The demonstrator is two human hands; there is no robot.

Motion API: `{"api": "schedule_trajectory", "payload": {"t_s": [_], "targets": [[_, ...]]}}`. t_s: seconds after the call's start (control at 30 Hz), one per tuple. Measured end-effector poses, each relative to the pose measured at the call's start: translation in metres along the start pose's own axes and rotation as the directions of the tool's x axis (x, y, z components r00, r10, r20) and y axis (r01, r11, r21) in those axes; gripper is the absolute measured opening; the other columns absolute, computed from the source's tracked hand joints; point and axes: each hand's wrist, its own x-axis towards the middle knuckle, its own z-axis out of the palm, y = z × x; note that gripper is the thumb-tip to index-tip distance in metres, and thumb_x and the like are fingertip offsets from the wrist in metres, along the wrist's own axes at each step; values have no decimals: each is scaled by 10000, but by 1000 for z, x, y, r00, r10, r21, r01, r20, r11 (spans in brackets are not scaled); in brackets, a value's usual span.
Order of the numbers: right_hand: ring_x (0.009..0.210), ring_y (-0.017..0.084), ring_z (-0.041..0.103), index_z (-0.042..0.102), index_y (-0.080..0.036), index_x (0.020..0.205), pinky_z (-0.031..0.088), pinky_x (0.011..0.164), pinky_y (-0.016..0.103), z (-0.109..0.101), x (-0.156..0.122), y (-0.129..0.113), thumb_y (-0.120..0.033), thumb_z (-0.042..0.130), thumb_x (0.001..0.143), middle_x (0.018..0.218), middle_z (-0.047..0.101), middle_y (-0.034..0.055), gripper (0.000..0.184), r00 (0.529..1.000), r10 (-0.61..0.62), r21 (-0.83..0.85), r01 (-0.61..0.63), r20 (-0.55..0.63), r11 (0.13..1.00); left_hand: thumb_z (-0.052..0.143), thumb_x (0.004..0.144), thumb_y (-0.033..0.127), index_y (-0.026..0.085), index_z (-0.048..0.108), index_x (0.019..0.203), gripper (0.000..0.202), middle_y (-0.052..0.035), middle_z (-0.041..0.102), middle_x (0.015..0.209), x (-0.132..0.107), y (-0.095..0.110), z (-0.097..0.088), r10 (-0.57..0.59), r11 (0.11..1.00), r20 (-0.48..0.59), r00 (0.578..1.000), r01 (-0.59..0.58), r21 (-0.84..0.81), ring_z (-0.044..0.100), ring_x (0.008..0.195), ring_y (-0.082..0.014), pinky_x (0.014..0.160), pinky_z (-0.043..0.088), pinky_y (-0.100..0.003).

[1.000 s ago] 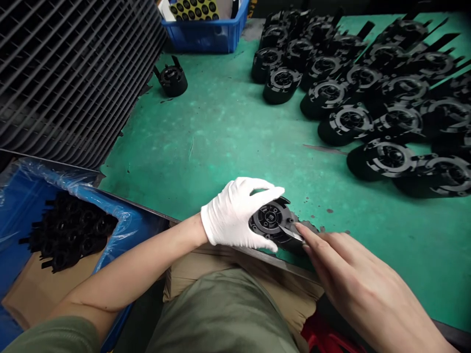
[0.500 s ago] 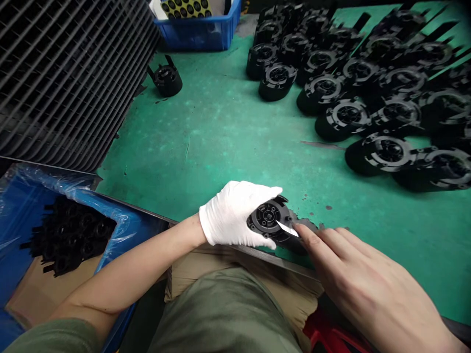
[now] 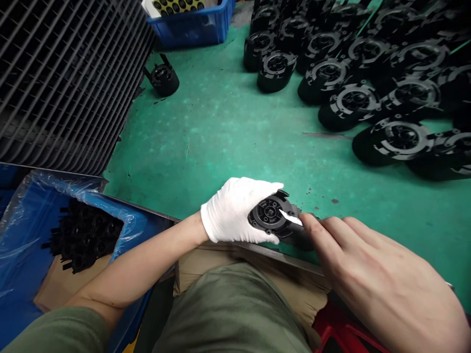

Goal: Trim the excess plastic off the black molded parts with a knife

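My left hand [image 3: 235, 211], in a white glove, grips a round black plastic part [image 3: 270, 218] at the near edge of the green table [image 3: 228, 127]. My bare right hand [image 3: 371, 274] pinches a small thin blade [image 3: 290, 217] between its fingertips. The blade tip rests on the face of the part, near its centre hub. Black shavings lie on the table under the part.
Several similar black round parts [image 3: 353, 100] lie in rows at the far right. A single part [image 3: 162, 78] sits by a dark slatted grille [image 3: 66, 73]. A blue bin [image 3: 191, 27] stands behind. A box lined with blue plastic [image 3: 22, 215] holds black pieces at my left.
The blade tip has slid from the part's lower right rim up toward its centre. My left hand has kept its grip on the part. The view has drifted slightly.
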Motion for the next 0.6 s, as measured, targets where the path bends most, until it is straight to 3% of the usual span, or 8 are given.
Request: {"api": "schedule_trajectory", "payload": {"t_s": [0.1, 0.2, 0.33, 0.47, 0.6], "targets": [[851, 310, 744, 581, -91, 1734, 679, 765, 479, 2, -5, -4, 49, 478, 1037, 989, 739, 72, 718, 998, 64, 33, -65, 9, 997, 983, 949, 931, 176, 671, 1794, 1176, -267, 899, 1600, 1, 0, 1, -22, 1000, 8, 1000, 22, 5, 898, 1502, -498, 1311, 740, -647], [907, 303, 818, 515, -200, 1857, 698, 798, 458, 12, -20, 6, 21, 523, 1065, 1081, 823, 67, 822, 992, 124, 172, -124, 9, 977, 1023, 918, 908, 188, 659, 1819, 1209, -283, 860, 1669, 5, -3, -3, -62, 998, 84, 995, 63, -16, 854, 1571, -520, 1369, 703, -696], [922, 253, 889, 619, -287, 1752, 683, 740, 360, 28, -34, 36, -159, 583, 1226, 1183, 901, 57, 542, 981, 191, 302, -176, -21, 937, 1055, 972, 729, 239, 509, 1952, 1224, -295, 709, 1870, 13, -5, -17, -74, 994, 214, 974, 90, -68, 720, 1737, -529, 1466, 622, -743], [831, 209, 861, 676, -244, 1656, 628, 682, 332, 30, -21, 49, -296, 583, 1307, 1150, 878, 52, 365, 994, 105, 312, -90, -33, 946, 1016, 1016, 570, 213, 423, 1983, 1190, -293, 648, 1931, 15, -1, -23, -93, 990, 241, 966, 115, -83, 710, 1753, -512, 1473, 620, -725], [673, 185, 714, 692, -187, 1620, 495, 579, 349, 26, -7, 51, -273, 460, 1332, 952, 702, -10, 380, 1000, -10, 263, 13, -16, 965, 1015, 1019, 692, 196, 499, 1927, 1155, -283, 696, 1886, 13, 0, -17, -77, 988, 190, 979, 101, -120, 732, 1735, -498, 1472, 627, -690]]}}
